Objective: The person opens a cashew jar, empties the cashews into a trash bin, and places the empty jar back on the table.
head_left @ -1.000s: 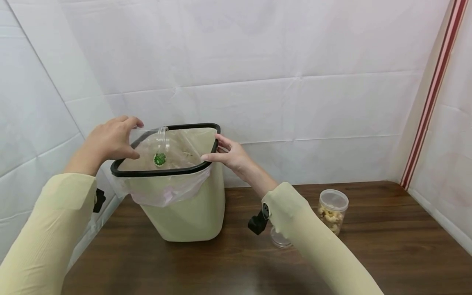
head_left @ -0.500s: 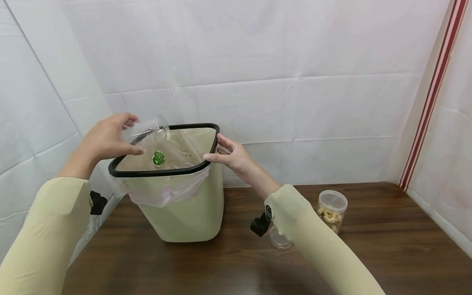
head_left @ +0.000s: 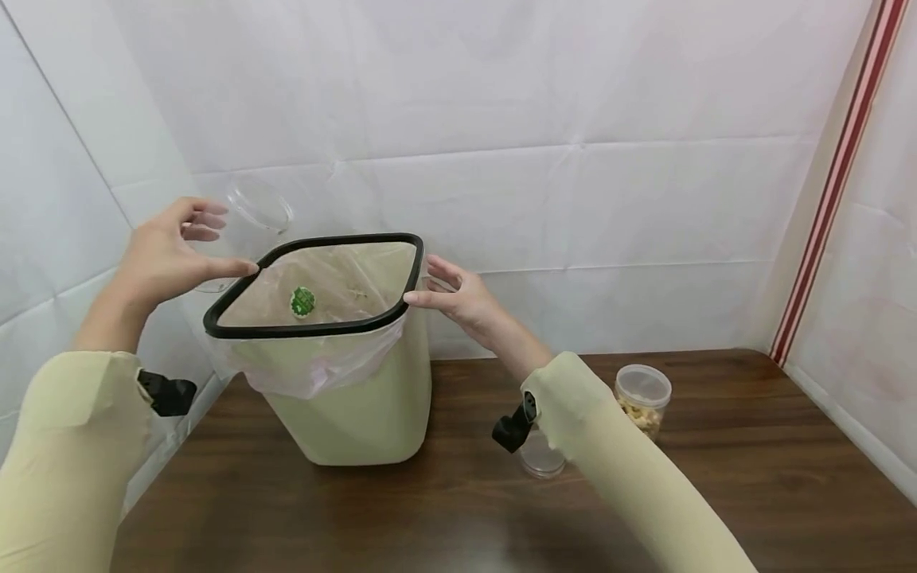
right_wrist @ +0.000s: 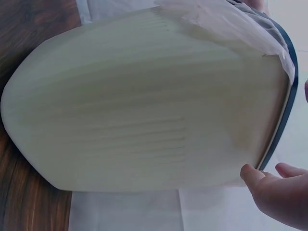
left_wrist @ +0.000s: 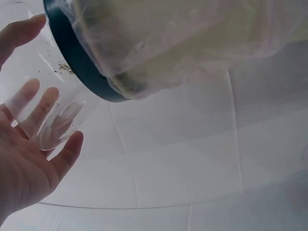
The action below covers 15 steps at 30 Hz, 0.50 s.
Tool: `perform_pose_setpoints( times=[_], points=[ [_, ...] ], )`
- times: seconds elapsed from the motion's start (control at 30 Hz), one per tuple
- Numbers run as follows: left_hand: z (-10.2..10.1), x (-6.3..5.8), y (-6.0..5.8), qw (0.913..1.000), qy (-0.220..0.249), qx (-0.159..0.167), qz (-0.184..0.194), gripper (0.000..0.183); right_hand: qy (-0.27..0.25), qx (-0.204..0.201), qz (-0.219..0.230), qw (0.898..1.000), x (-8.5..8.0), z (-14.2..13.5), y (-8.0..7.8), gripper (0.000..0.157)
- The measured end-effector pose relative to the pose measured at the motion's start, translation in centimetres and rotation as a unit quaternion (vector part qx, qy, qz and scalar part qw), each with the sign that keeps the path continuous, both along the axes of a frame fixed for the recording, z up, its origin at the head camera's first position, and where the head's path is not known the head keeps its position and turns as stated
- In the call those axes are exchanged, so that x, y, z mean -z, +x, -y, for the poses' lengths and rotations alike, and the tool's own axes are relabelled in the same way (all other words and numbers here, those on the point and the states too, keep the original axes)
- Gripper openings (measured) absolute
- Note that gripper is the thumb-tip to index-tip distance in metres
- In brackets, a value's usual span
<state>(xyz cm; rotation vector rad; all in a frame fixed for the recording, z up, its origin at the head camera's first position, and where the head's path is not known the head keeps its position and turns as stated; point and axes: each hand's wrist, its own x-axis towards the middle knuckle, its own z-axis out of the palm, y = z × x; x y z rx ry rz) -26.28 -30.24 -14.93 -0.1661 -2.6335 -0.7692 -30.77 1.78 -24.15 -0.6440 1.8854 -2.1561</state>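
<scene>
A clear plastic jar (head_left: 243, 231) is in my left hand (head_left: 159, 253), over the far left side of the trash can's rim. The jar is tilted, its round mouth up and to the right; small crumbs cling inside in the left wrist view. My thumb and fingers (left_wrist: 44, 103) hold it from both sides. The pale green trash can (head_left: 365, 422) has a black rim and a pinkish plastic liner (head_left: 322, 370). My right hand (head_left: 462, 302) grips its right rim, thumb in front and fingers behind. Inside the can lies a small green patterned disc (head_left: 302, 302).
On the brown wooden table (head_left: 752, 430) at the right stands a clear jar (head_left: 643, 398) of pale yellow snack pieces, lid on. A clear round lid (head_left: 542, 456) lies beside my right forearm, partly hidden. White sheets (head_left: 516, 199) hang behind and at both sides.
My left hand has lifted the jar up and left, away from the can's opening, turning its mouth from sideways to upward. The right hand stays at the rim, the can barely shifting.
</scene>
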Motion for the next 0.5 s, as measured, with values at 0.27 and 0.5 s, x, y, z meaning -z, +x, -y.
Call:
perform_pose_setpoints(
  times=[0.27, 0.5],
  points=[
    [0.4, 0.3, 1.3, 0.9931, 0.114, 0.015, -0.021, 0.061, -0.004, 0.013, 0.009, 1.000, -0.3, -2.0, 0.1, 0.069],
    [0.7, 0.7, 2.5, 0.9846, 0.169, 0.032, -0.030, 0.057, 0.007, 0.017, 0.002, 1.000, 0.0, -3.7, 0.1, 0.068]
  ],
)
